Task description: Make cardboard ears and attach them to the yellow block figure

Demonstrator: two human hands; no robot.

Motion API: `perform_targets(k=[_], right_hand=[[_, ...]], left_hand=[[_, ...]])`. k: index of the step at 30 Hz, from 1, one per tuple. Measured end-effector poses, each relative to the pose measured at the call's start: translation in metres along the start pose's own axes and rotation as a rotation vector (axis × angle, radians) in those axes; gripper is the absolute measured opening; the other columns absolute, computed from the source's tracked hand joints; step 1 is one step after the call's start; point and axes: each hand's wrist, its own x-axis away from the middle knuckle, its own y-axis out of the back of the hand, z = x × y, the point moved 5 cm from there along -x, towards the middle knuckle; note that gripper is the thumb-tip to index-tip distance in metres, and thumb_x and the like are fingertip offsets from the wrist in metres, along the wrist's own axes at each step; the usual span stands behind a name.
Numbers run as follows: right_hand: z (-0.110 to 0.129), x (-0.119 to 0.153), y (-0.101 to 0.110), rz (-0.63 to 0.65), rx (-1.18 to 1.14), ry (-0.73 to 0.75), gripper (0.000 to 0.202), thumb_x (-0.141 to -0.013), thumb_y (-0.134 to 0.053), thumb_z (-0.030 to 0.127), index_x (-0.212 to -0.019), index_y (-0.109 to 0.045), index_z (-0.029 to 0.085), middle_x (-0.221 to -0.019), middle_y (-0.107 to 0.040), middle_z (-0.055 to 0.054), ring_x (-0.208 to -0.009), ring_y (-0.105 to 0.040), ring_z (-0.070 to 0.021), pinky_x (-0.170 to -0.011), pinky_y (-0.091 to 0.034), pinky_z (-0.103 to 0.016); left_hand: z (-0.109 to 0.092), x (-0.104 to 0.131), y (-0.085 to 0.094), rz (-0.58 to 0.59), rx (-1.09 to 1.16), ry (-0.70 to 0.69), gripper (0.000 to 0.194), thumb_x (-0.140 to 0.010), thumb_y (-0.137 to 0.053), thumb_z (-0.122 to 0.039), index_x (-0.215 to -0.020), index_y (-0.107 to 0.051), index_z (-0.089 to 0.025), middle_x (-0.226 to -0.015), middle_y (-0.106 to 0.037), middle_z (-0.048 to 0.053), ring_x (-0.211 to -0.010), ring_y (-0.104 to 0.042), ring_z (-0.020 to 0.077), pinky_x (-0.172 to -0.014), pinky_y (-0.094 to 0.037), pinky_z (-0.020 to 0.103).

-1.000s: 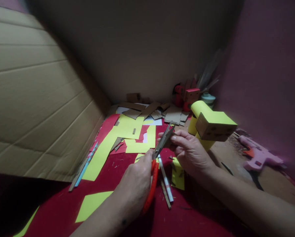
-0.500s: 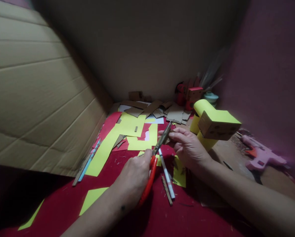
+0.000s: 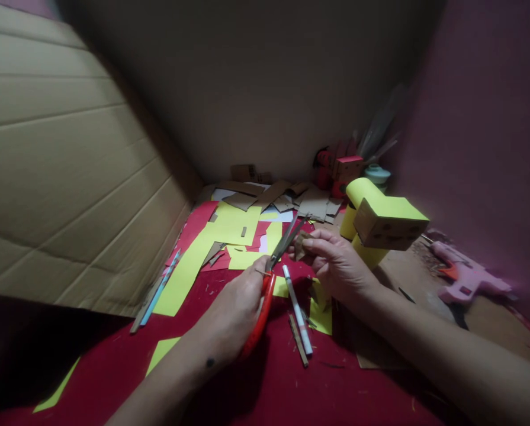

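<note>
My left hand [image 3: 240,305] grips the red handles of a pair of scissors [image 3: 265,316], whose blades are spread and point away from me. Pinched between the fingers of my right hand [image 3: 338,260] is a small piece of cardboard [image 3: 301,245], just right of the blades. Below the hands a white marker [image 3: 297,310] and a thin cardboard strip [image 3: 298,340] lie on the red cloth [image 3: 336,390]. Yellow paper scraps [image 3: 321,313] lie close by, partly under the right hand.
A yellow-topped cardboard figure [image 3: 391,222] stands at right, beside a pink glue gun [image 3: 475,278]. Cardboard offcuts [image 3: 315,202] and yellow paper [image 3: 235,222] cover the back. A blue pencil [image 3: 160,290] lies left, near a large cardboard panel [image 3: 69,177]. Red figures [image 3: 347,171] stand behind.
The scissor blades have opened and moved slightly left, away from the cardboard piece. My left hand has shifted a little left; the right hand still holds the piece, turned more into view.
</note>
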Motion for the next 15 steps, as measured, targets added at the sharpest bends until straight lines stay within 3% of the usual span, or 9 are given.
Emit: perform_targets(k=[3,7,15], right_hand=[[0.002,0.000,-0.002,0.004,-0.012,0.025,0.016,-0.062,-0.071,0.015,-0.057,-0.057,0.020,-0.062,-0.072,0.002,-0.059,-0.066,-0.0154,-0.071,-0.055,-0.035],[0.001,0.000,-0.002,0.025,-0.012,0.032,0.017,-0.064,-0.071,0.016,-0.058,-0.055,0.020,-0.069,-0.074,-0.001,-0.068,-0.068,-0.0187,-0.076,-0.054,-0.040],[-0.003,0.001,0.001,0.063,0.006,0.035,0.017,-0.070,-0.068,0.016,-0.061,-0.054,0.021,-0.077,-0.076,-0.002,-0.077,-0.069,-0.0199,-0.082,-0.051,-0.041]], left_hand=[[-0.009,0.005,-0.002,0.098,-0.174,-0.036,0.015,-0.080,-0.053,-0.027,-0.092,-0.060,-0.021,-0.075,-0.063,0.003,-0.066,-0.056,0.0194,-0.058,-0.042,0.028],[-0.008,0.006,-0.004,0.100,-0.260,-0.053,0.020,-0.078,-0.050,-0.022,-0.095,-0.060,-0.021,-0.079,-0.065,0.004,-0.065,-0.056,0.0195,-0.057,-0.040,0.027],[0.017,0.006,-0.006,0.074,-0.135,-0.051,0.021,-0.080,-0.048,-0.025,-0.093,-0.064,-0.019,-0.068,-0.063,0.005,-0.053,-0.052,0.0179,-0.046,-0.035,0.026]])
